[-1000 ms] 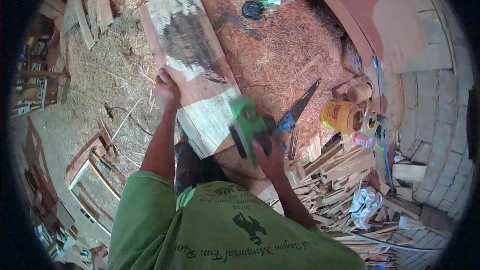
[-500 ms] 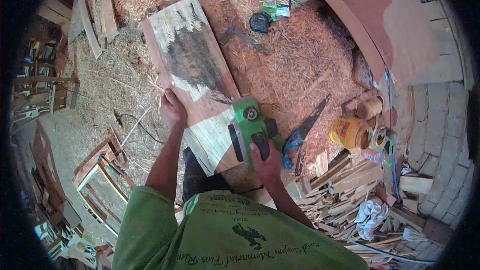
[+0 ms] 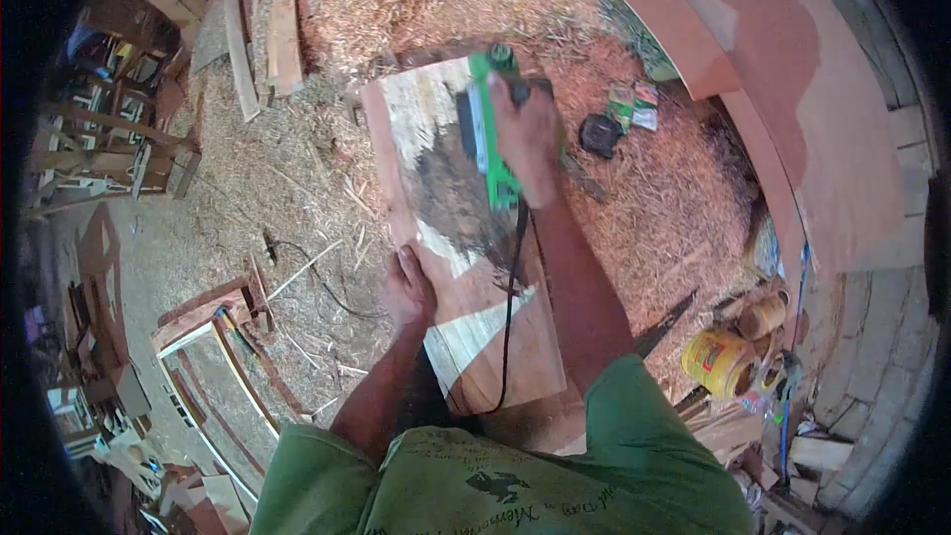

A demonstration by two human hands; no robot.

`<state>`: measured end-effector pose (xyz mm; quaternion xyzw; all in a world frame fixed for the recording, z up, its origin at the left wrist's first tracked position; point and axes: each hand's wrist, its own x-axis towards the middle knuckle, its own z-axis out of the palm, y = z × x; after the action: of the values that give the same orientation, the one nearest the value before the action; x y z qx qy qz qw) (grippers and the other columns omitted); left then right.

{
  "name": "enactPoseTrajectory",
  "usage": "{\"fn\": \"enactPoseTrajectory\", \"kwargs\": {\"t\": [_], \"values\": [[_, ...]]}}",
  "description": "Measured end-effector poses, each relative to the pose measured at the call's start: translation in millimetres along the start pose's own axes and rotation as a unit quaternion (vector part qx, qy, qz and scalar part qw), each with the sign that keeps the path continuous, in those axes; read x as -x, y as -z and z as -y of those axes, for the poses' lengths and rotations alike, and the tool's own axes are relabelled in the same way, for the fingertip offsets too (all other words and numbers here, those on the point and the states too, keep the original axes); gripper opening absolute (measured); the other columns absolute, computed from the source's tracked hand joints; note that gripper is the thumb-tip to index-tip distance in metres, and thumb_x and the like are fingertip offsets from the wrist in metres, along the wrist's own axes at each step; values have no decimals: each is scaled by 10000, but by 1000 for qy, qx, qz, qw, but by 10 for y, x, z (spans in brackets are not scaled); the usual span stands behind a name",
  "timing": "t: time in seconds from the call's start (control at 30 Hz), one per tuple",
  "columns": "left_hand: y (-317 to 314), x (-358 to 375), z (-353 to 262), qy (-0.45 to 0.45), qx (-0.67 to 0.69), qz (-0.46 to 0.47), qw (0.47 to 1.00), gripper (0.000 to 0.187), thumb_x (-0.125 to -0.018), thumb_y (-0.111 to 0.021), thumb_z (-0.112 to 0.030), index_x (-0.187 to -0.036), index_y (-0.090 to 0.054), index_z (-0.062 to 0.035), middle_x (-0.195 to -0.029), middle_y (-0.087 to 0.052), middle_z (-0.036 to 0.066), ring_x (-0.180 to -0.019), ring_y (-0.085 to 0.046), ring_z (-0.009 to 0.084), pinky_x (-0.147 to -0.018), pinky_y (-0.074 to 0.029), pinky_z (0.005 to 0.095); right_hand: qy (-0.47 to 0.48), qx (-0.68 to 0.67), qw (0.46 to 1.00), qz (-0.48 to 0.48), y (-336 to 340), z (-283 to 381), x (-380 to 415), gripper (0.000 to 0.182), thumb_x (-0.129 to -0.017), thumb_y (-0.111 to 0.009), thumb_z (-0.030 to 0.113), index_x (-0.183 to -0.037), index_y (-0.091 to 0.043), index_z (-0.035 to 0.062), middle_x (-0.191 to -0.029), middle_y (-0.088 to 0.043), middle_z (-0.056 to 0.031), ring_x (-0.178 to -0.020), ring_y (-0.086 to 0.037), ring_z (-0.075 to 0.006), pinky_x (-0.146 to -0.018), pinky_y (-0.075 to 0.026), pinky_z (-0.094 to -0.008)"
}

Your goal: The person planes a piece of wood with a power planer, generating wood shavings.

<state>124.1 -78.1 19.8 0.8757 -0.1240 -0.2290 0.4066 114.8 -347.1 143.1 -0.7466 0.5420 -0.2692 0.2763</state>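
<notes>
A wide wooden board (image 3: 495,342) lies in front of me, its far half marked by a dark rough patch (image 3: 451,193) and pale planed areas. My right hand (image 3: 531,139) is wrapped round the handle of a green electric planer (image 3: 501,183), which rests on the far right part of the board. From the planer a black cord (image 3: 509,322) hangs down across the wood toward me. At the board's left edge, my left hand (image 3: 409,292) grips the side, with some fingers hidden.
Wood shavings cover the ground. Right of the board lie a tape measure (image 3: 599,135), small green packets (image 3: 632,104) and a partly hidden handsaw (image 3: 664,325). A yellow tub (image 3: 719,363) stands farther right. A wooden frame (image 3: 213,357) lies at left, and loose planks (image 3: 284,20) lie far left.
My right hand has pushed the planer from the board's near right side to its far end. The cord now shows across the board. My left hand still holds the left edge; the view has shifted.
</notes>
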Motion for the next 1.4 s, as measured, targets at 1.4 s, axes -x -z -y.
{"fn": "enactPoseTrajectory", "kwargs": {"t": [1.4], "values": [[-122, 24, 129, -36, -10, -59, 998, 664, -1052, -344, -549, -1056, -699, 12, -940, -670, 340, -894, -632, 548, -761, -466, 610, -154, -10, 986, 65, 1099, -544, 2297, 558, -939, -684, 470, -1138, -640, -48, -934, -704, -295, -874, -700, -466, -778, -552, -504]]}}
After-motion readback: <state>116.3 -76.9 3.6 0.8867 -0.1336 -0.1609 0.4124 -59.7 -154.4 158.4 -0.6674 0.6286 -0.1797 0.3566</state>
